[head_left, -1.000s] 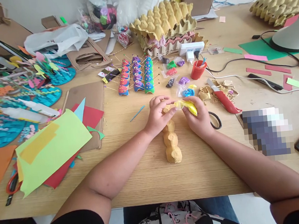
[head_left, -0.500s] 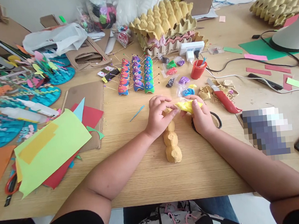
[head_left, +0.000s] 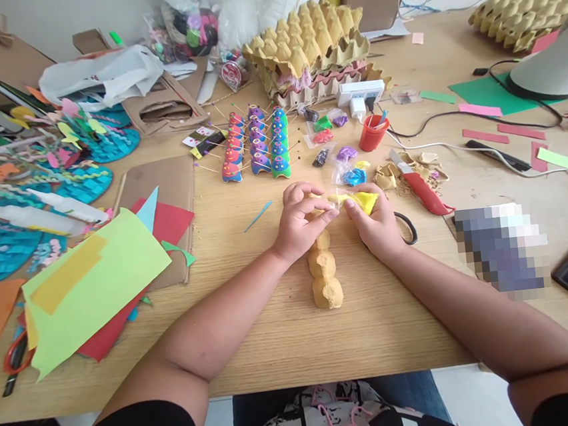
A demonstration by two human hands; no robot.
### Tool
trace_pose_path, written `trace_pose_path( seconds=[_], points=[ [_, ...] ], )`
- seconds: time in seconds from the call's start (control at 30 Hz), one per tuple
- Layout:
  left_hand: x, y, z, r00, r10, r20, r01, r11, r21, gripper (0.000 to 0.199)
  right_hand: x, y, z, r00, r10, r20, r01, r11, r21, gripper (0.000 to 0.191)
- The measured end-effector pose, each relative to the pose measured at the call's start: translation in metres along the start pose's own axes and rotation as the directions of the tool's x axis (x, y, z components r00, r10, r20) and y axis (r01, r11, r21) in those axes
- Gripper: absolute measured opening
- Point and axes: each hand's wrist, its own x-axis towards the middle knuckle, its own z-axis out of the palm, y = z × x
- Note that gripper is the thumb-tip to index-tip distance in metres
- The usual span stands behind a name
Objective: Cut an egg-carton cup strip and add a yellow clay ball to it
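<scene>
Between my hands is a small clear plastic packet of yellow modelling clay (head_left: 367,202). My left hand (head_left: 301,221) pinches the clear end of the packet between thumb and fingers. Around the yellow, fuller end, my right hand (head_left: 378,225) is closed, with its thumb on top. Below them a strip of egg carton cups (head_left: 326,273) lies lengthwise on the table, its far end hidden by my left hand. A black ring-shaped thing (head_left: 408,226), partly covered, rests beside my right hand. A thin blue stick (head_left: 258,216) lies left of my left hand.
Three painted egg-carton strips with pins (head_left: 258,142) stand further back. Several clay packets (head_left: 355,177) and a red cup (head_left: 373,133) sit beyond my hands. A red-handled knife (head_left: 427,189) lies at right, coloured paper (head_left: 94,278) at left, stacked egg trays (head_left: 304,37) behind.
My right thumb has moved left, towards my left hand. Clear plastic now shows stretched between the hands, and the yellow clay sits more to the right. The view has shifted slightly.
</scene>
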Motion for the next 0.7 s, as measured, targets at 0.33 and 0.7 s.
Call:
trace_pose_path(
  seconds=[0.33,0.7],
  points=[
    [0.001,0.002,-0.003,0.997,-0.053,-0.058,0.056,0.997,0.054,0.029,0.002,-0.001,-0.002,0.991,0.117,0.068,-0.126,0.98,0.156,0.069],
    [0.001,-0.004,-0.006,0.991,0.01,0.132,-0.021,0.996,0.083,0.032,0.006,0.009,-0.002,0.993,0.118,0.021,-0.12,0.984,0.133,0.076]
  ],
)
